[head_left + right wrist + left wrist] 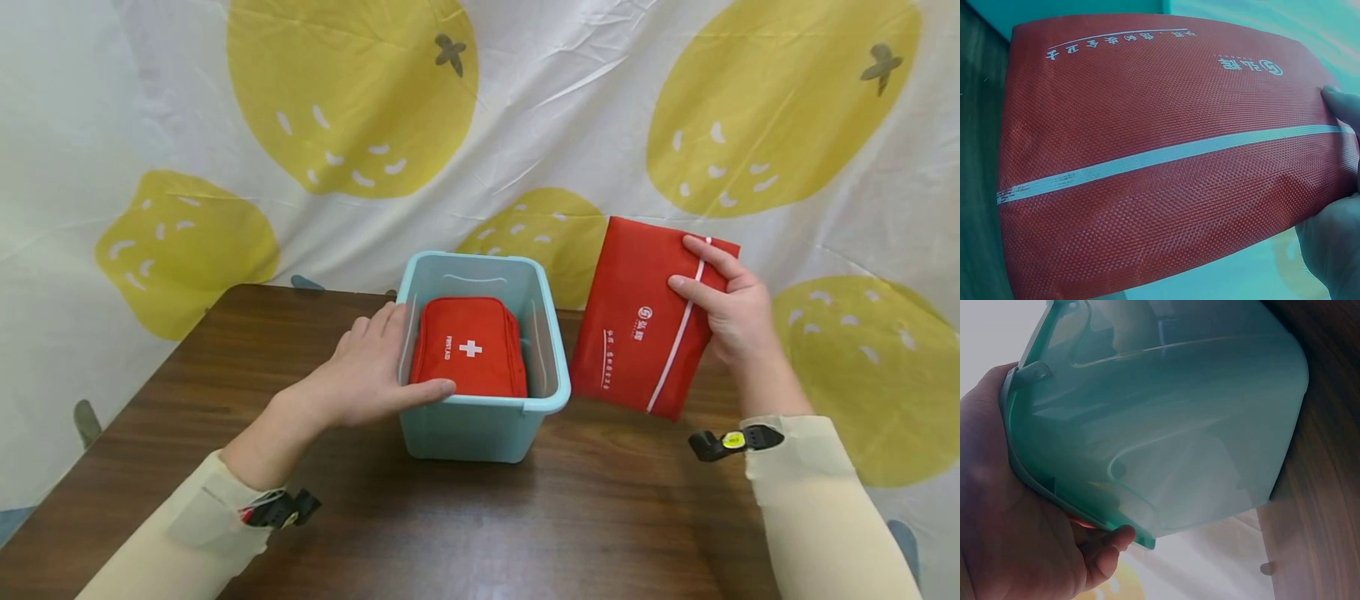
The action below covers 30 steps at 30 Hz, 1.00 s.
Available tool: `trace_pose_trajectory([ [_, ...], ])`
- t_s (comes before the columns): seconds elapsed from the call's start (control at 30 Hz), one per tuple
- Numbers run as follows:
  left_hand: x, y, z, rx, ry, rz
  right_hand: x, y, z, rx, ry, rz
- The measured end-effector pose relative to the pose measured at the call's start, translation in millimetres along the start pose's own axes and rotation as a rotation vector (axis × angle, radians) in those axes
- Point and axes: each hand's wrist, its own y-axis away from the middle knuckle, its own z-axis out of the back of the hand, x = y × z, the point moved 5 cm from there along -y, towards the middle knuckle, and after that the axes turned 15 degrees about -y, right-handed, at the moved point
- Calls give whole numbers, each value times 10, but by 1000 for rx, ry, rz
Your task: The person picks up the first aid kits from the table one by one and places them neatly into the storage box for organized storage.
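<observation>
A light-blue plastic bin (pixel 480 433) stands on the table, and inside it is a red first-aid bag (pixel 498 367) with a white cross. My left hand (pixel 367 367) grips the bin's front left corner, thumb over the front rim and fingers along the left rim; the left wrist view shows this hand (pixel 1029 537) against the bin wall (pixel 1179 425). To the right of the bin, my right hand (pixel 738 312) holds a flat red fabric pouch (pixel 637 308) by its upper right part, raised and tilted. White print and a white stripe cross the pouch (pixel 1147 212) in the right wrist view.
The dark brown wooden table (pixel 360 533) extends under the bin and toward me. Behind it hangs a white cloth (pixel 540 125) with large yellow fruit prints, close to the table's back edge.
</observation>
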Motion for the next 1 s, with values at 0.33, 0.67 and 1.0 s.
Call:
trace_pose_trajectory([
  [0.33,5,3,7,1,4,0,248,6,-195,-2,-22,64],
  [0.67,0,4,11,-5,10,-3,522,0,-369,29,-83,131],
  [1.0,-5,10,18,-7,19,-2,737,-7,-527,51,-132,178],
])
